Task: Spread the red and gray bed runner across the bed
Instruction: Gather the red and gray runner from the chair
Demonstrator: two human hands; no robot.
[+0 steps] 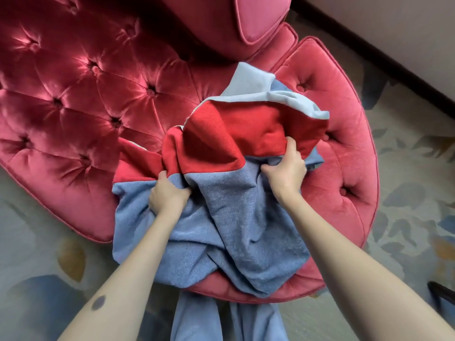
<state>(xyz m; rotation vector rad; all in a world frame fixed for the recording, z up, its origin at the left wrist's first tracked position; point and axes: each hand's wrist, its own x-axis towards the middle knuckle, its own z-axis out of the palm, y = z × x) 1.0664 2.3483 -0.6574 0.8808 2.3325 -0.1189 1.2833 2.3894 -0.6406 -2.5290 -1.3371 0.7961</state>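
Fingertips of both hands are mostly buried in cloth folds, so only knuckles and the backs of the hands show. The bed runner point(221, 212) lies bunched in a heap on the round seat of a red chair point(344, 168), in the middle of the view. Its bottom end slips over the seat edge at 6 o'clock and is cut off there. The left hand point(167, 195) clutches a fistful of the gray part at 8 o'clock of the heap. The right hand point(285, 173) clutches a fold at 3 o'clock, where red meets gray. The cloth looks woven and a bit rough, with a bright red block, a blue-gray block and a paler, smoother side at 12 o'clock. The chair is shiny, puffy velvet with deep buttons; its back fans out toward 10 o'clock. A red bolster point(246, 18) at 12 o'clock is cut off on top. Carpet point(406, 193) with blurry leaf shapes lies around. A dark thing point(440, 294) at 4 o'clock is too cut off to make out.
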